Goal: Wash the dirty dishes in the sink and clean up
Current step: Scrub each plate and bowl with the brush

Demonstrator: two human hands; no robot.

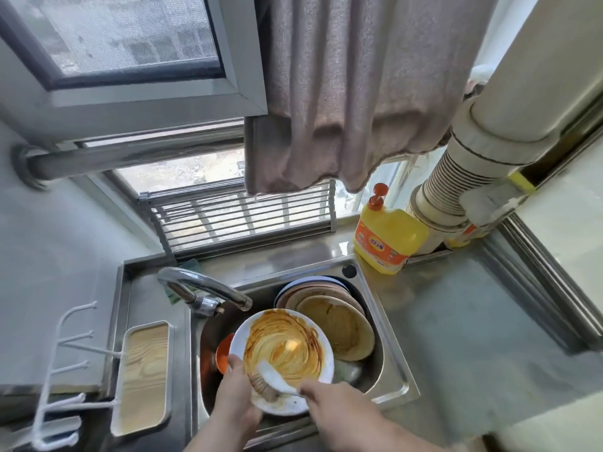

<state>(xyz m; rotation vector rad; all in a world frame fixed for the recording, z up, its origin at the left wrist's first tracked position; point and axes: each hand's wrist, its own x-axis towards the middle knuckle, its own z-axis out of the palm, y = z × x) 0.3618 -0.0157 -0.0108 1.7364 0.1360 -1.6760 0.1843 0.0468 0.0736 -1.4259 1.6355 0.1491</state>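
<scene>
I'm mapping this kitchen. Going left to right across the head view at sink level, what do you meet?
White hook rack → wooden tray → faucet → smeared white plate → stacked brown plates → steel counter.

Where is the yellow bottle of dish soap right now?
The yellow soap bottle stands on the steel counter behind the sink's back right corner, below the curtain and beside the white ribbed pipe.

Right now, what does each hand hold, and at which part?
The left hand grips the white plate at its near-left rim. The right hand holds a brush by its handle end.
</scene>
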